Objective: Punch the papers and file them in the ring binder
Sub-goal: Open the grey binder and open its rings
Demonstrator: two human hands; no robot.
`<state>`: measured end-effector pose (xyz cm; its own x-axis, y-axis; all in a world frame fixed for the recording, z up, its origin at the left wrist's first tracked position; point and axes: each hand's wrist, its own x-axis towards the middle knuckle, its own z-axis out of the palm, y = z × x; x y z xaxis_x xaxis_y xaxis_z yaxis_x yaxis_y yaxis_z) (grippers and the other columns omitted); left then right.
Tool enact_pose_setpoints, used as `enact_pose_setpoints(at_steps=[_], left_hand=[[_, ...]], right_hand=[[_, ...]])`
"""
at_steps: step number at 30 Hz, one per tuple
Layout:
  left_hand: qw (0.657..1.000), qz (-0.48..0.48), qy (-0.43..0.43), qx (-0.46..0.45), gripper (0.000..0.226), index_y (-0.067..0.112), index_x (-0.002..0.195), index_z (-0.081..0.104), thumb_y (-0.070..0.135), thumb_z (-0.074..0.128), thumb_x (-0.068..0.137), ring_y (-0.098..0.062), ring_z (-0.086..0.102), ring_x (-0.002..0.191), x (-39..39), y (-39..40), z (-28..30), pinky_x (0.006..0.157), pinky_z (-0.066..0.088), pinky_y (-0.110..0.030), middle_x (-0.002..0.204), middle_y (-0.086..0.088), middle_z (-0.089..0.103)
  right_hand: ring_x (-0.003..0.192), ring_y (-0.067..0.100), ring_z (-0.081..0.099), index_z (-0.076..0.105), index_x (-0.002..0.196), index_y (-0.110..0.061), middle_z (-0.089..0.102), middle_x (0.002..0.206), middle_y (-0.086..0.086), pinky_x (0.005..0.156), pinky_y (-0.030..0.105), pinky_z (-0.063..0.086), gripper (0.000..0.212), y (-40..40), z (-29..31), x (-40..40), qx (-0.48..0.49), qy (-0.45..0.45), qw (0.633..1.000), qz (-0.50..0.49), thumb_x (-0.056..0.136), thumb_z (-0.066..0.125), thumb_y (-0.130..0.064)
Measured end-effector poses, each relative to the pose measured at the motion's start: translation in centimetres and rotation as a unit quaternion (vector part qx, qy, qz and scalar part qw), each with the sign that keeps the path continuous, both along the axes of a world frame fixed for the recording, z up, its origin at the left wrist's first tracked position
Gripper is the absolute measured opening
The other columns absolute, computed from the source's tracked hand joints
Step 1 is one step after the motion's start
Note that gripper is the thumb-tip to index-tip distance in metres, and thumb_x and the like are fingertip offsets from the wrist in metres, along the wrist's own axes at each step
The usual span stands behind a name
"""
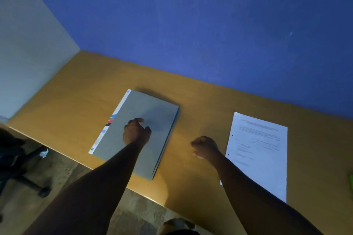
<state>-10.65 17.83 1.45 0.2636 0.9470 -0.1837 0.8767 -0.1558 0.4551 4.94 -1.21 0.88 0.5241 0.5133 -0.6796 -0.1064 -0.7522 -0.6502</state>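
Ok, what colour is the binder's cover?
Grey, with a white spine edge bearing blue, red and black marks. The binder shows in the head view.

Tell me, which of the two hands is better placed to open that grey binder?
The left hand, probably. It is already over the closed grey binder, fingers loosely curled above its cover. The right hand hangs over bare desk between the binder and the punched papers, holding nothing.
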Motion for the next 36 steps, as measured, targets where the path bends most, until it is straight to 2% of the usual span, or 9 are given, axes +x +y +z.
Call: enact_pose_setpoints(at_steps=[4, 10, 14, 17, 20, 22, 29, 33, 36], left_hand=[[0.999, 0.032, 0.017, 0.009, 0.049, 0.021, 0.13, 0.059, 0.029, 0.07, 0.083, -0.027, 0.056, 0.122, -2.8, 1.6, 0.0, 0.097, 0.05, -0.045, 0.132, -0.006, 0.061], [0.997, 0.061, 0.05, 0.018, 0.064, 0.013, 0.14, 0.046, 0.038, 0.067, 0.085, -0.031, 0.05, 0.128, -5.9, 2.6, 0.0, 0.105, 0.041, -0.051, 0.139, -0.009, 0.055], [0.996, 0.064, 0.064, 0.001, 0.066, 0.012, 0.141, 0.043, 0.04, 0.065, 0.086, -0.031, 0.046, 0.133, -7.7, 3.1, -0.3, 0.109, 0.038, -0.054, 0.142, -0.009, 0.052], [0.995, 0.072, 0.074, -0.007, 0.067, 0.013, 0.14, 0.041, 0.046, 0.063, 0.086, -0.031, 0.043, 0.135, -8.9, 3.3, -0.8, 0.109, 0.037, -0.059, 0.144, -0.008, 0.049], [0.99, 0.112, 0.084, -0.031, 0.075, 0.014, 0.144, 0.037, 0.052, 0.061, 0.085, -0.031, 0.033, 0.142, -9.9, 3.4, -1.0, 0.109, 0.032, -0.064, 0.151, -0.008, 0.041], [0.986, 0.139, 0.071, -0.05, 0.077, 0.013, 0.145, 0.035, 0.053, 0.062, 0.085, -0.031, 0.028, 0.144, -10.4, 3.5, -1.1, 0.107, 0.031, -0.066, 0.152, -0.008, 0.038], [0.986, 0.146, 0.01, -0.084, 0.079, 0.007, 0.145, 0.035, 0.051, 0.064, 0.086, -0.036, 0.035, 0.138, -12.4, 4.2, -1.4, 0.111, 0.033, -0.058, 0.146, -0.016, 0.043], [0.989, 0.127, -0.007, -0.073, 0.078, 0.006, 0.146, 0.037, 0.049, 0.065, 0.088, -0.037, 0.041, 0.135, -13.0, 4.0, -1.3, 0.111, 0.035, -0.053, 0.145, -0.016, 0.047], [0.99, 0.125, -0.017, -0.068, 0.074, 0.007, 0.147, 0.038, 0.05, 0.06, 0.091, -0.038, 0.043, 0.134, -13.4, 4.0, -1.1, 0.11, 0.036, -0.052, 0.145, -0.016, 0.047]], right_hand=[[0.085, 0.029, 0.073, 0.067, 0.087, -0.016, 0.068, 0.074, 0.003, 0.078, 0.043, 0.06, 0.005, 2.4, -0.3, -2.4, 0.0, 0.005, 1.0, -0.004, 0.085, 0.064, -0.02], [0.096, 0.026, 0.068, 0.063, 0.114, -0.016, 0.067, 0.108, 0.01, 0.086, 0.046, 0.058, 0.029, 4.9, -1.2, -4.7, -0.008, 0.013, 1.0, -0.014, 0.086, 0.054, -0.018], [0.093, 0.025, 0.068, 0.061, 0.119, -0.014, 0.065, 0.107, 0.009, 0.084, 0.047, 0.059, 0.033, 5.9, -1.0, -6.1, -0.004, 0.032, 0.999, -0.031, 0.088, 0.052, -0.012], [0.091, 0.024, 0.069, 0.061, 0.121, -0.013, 0.066, 0.108, 0.009, 0.081, 0.042, 0.06, 0.036, 6.4, -1.5, -7.0, 0.002, 0.053, 0.998, -0.043, 0.086, 0.053, -0.009], [0.091, 0.021, 0.068, 0.058, 0.124, -0.011, 0.067, 0.107, 0.009, 0.077, 0.035, 0.059, 0.035, 6.8, -1.5, -7.8, 0.009, 0.085, 0.995, -0.058, 0.089, 0.052, -0.009], [0.093, 0.021, 0.068, 0.056, 0.125, -0.01, 0.066, 0.105, 0.009, 0.081, 0.036, 0.059, 0.036, 7.0, -1.5, -8.2, 0.008, 0.099, 0.993, -0.065, 0.09, 0.052, -0.006], [0.102, 0.023, 0.067, 0.048, 0.137, -0.007, 0.061, 0.12, 0.014, 0.085, 0.035, 0.058, 0.046, 7.8, -1.8, -9.3, 0.014, 0.137, 0.987, -0.085, 0.092, 0.054, -0.001], [0.105, 0.026, 0.065, 0.046, 0.138, -0.003, 0.064, 0.114, 0.018, 0.092, 0.039, 0.055, 0.044, 8.0, -1.3, -9.5, 0.032, 0.176, 0.977, -0.119, 0.095, 0.053, -0.001], [0.093, 0.021, 0.065, 0.052, 0.131, -0.004, 0.065, 0.107, 0.012, 0.076, 0.033, 0.058, 0.038, 8.1, -1.4, -9.4, 0.055, 0.198, 0.968, -0.14, 0.095, 0.06, -0.014]])
